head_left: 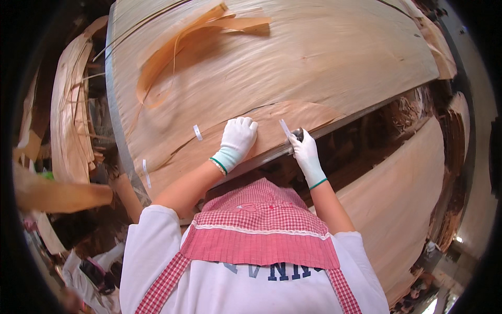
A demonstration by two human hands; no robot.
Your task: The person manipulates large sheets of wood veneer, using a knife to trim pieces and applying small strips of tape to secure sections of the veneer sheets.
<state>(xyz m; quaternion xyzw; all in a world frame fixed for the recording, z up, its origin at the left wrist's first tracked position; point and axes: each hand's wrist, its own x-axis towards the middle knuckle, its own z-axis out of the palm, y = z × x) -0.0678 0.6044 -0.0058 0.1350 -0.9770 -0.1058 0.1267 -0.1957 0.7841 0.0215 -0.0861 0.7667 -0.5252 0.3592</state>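
A large pale wood veneer sheet (334,57) lies over the table before me, with a browner veneer piece (272,118) along its near edge. My left hand (238,140), in a white glove with a green cuff, rests on the browner piece near the seam. Its fingers are curled closed, and whatever they may hold is hidden. My right hand (307,157), gloved alike, is at the near edge, closed on a strip of white tape (284,127) and a small dark tool (298,134) of unclear kind. Short white tape pieces (197,132) stick across the seam to the left.
Curled orange-brown veneer offcuts (172,57) lie on the sheet's far left. Stacked veneer (70,110) stands left of the table, and another broad veneer sheet (397,193) slopes at the right. A dark gap with scraps (361,141) runs below the near edge.
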